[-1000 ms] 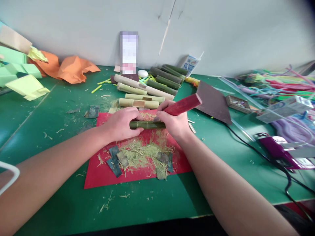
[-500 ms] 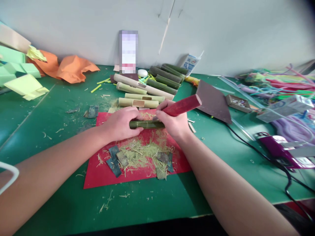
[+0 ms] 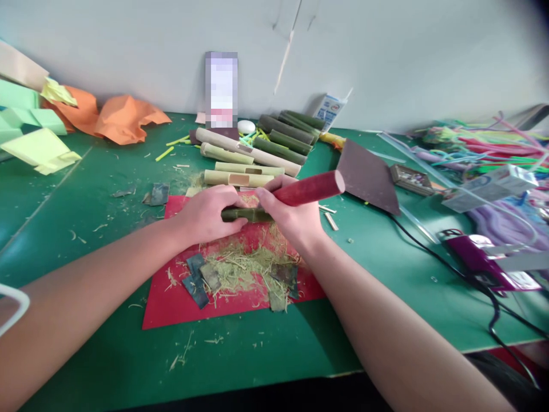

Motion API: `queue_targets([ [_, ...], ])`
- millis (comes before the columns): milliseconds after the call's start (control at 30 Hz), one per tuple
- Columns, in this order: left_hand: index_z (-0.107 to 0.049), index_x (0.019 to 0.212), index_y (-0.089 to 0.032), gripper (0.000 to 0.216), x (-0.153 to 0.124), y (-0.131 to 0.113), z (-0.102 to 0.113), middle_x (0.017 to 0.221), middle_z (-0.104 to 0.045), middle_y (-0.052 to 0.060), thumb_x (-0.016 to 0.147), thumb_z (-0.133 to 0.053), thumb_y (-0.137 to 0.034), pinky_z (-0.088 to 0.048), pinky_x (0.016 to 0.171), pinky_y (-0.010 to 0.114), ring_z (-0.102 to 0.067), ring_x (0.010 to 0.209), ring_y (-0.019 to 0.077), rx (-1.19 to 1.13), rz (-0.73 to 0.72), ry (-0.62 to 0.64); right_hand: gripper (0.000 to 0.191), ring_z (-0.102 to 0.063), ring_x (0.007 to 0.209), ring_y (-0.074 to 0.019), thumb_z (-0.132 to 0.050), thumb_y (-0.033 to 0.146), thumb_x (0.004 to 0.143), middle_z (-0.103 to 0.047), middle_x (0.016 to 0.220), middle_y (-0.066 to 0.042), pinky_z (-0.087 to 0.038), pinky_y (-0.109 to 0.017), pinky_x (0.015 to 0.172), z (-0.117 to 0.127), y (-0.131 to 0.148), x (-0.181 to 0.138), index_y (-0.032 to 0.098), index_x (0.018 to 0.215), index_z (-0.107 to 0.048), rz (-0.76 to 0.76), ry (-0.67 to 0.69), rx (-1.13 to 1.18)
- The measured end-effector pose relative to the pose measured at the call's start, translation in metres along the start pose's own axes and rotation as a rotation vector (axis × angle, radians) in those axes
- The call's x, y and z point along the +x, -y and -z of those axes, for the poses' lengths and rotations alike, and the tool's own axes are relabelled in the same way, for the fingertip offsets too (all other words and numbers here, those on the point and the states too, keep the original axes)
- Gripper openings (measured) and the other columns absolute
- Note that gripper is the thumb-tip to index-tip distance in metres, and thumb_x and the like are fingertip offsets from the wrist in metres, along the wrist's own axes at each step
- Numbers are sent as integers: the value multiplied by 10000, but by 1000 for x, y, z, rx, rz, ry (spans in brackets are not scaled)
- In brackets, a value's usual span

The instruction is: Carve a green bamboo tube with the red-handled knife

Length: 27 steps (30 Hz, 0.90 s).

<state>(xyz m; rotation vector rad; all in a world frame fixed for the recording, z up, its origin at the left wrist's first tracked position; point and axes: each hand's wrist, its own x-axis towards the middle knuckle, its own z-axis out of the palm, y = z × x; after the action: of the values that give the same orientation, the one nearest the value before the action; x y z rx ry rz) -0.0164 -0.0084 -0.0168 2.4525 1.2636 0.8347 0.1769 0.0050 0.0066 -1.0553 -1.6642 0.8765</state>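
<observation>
My left hand (image 3: pixel 208 213) is closed round the left end of a short dark green bamboo stick (image 3: pixel 247 215), holding it level above a red sheet (image 3: pixel 171 300). My right hand (image 3: pixel 292 216) grips a tool with a thick red handle (image 3: pixel 309 189) that points up and to the right. Its working end meets the stick between my hands and is hidden by my fingers. A heap of pale green shavings (image 3: pixel 240 269) and several dark peeled strips (image 3: pixel 195 285) lie on the red sheet below the stick.
Peeled pale bamboo pieces (image 3: pixel 240 171) and dark green ones (image 3: pixel 287 137) are stacked behind the sheet. A brown sheet (image 3: pixel 369 177), black cable (image 3: pixel 446 257) and purple device (image 3: pixel 484 260) lie right. Orange paper (image 3: pixel 124 117) and green foam (image 3: pixel 34 143) sit left. Coloured straws (image 3: pixel 480 146) fill the far right.
My right hand with the red-handled tool has slid left along the stick, toward my left hand. The left hand keeps its hold.
</observation>
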Motion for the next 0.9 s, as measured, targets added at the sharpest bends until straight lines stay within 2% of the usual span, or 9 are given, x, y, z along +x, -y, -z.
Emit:
queue_targets([
  [233,-688,937,-178,179,1,-2,0,949,-690,75,821,-643,-307,-527,844,385,-655,929,234,20,12,4,193,-507,581,-120,-577,259,783,-539,582,23,-412,-295,554,-9,-2,4,206,603,-533,-54,-20,17],
  [467,-674,966,-186,190,1,-1,-1,948,-692,76,809,-651,-291,-524,806,383,-652,919,237,30,21,5,180,-534,642,-136,-587,290,780,-574,642,11,-435,-306,607,-10,-2,5,213,628,-531,-46,-11,-60],
  [600,-679,972,-183,206,1,0,-2,969,-691,82,797,-675,-292,-525,824,391,-652,940,245,20,20,-3,161,-518,618,-125,-585,263,755,-568,630,12,-422,-297,582,-10,-1,7,208,618,-523,-75,6,-50],
  [733,-689,972,-184,224,2,1,-2,972,-692,80,803,-694,-330,-519,816,393,-651,941,250,10,40,7,192,-466,584,-112,-582,246,727,-523,596,18,-382,-290,540,-12,2,9,212,577,-467,-123,28,-73],
  [900,-698,933,-181,177,3,2,-1,934,-696,70,849,-665,-333,-507,839,379,-650,934,232,-27,46,12,295,-374,578,-103,-563,261,743,-404,565,30,-324,-292,543,-18,0,10,224,535,-357,-52,59,-152],
])
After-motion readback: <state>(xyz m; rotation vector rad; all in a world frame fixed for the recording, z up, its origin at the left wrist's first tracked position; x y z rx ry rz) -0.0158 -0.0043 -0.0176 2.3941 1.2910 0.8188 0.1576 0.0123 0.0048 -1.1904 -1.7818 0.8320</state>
